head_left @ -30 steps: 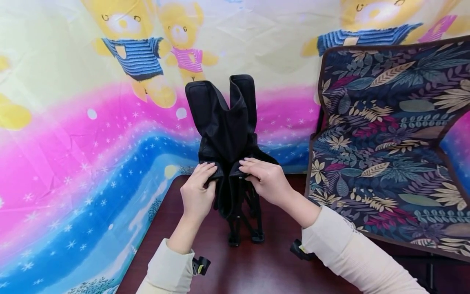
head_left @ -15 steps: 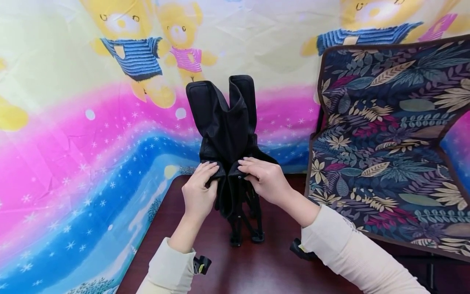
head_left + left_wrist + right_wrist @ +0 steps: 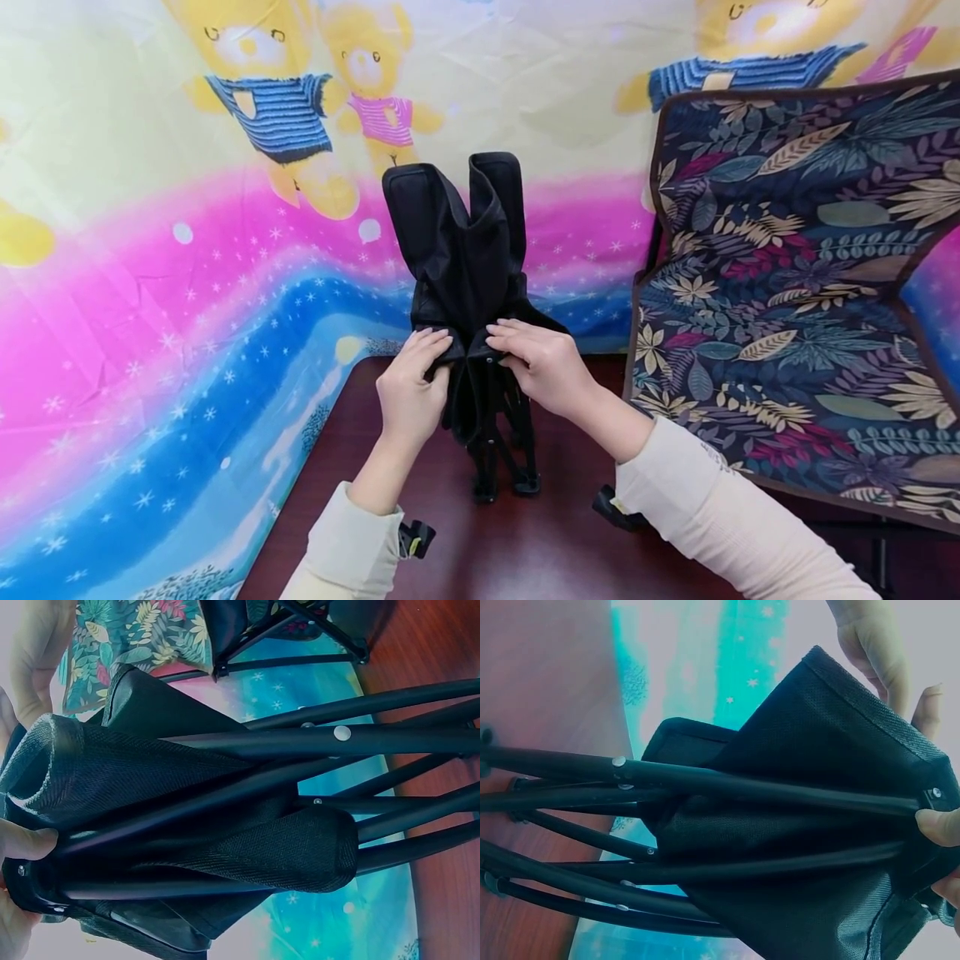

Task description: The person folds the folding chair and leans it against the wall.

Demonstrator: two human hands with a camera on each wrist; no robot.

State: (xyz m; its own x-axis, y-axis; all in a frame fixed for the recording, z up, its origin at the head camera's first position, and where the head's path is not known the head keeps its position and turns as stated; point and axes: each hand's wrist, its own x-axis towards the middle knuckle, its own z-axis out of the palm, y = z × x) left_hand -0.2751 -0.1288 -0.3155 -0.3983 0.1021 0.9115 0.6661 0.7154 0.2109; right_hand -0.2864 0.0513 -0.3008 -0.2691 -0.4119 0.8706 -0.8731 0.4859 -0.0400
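Note:
A black folding chair (image 3: pixel 480 258) stands partly folded, its fabric seat sagging in a deep crease and its two back panels upright at the far side. My left hand (image 3: pixel 408 392) grips the near left corner of the seat, fingers over the top and thumb below. At the near right corner my right hand (image 3: pixel 546 365) holds on in the same way. In the left wrist view the left thumb (image 3: pixel 30 841) presses by a tube end under the cloth. The right thumb (image 3: pixel 940 826) lies against a leg tube near a rivet in the right wrist view.
Beneath the chair is a dark red table (image 3: pixel 322 517), its crossed legs resting on it. A leaf-patterned chair (image 3: pixel 780 333) stands opened out to the right. Behind hangs a backdrop (image 3: pixel 135 250) printed with bears and snowflakes.
My left hand has shifted slightly right with its seat corner, bringing the two near corners a little closer together. The right hand has hardly moved.

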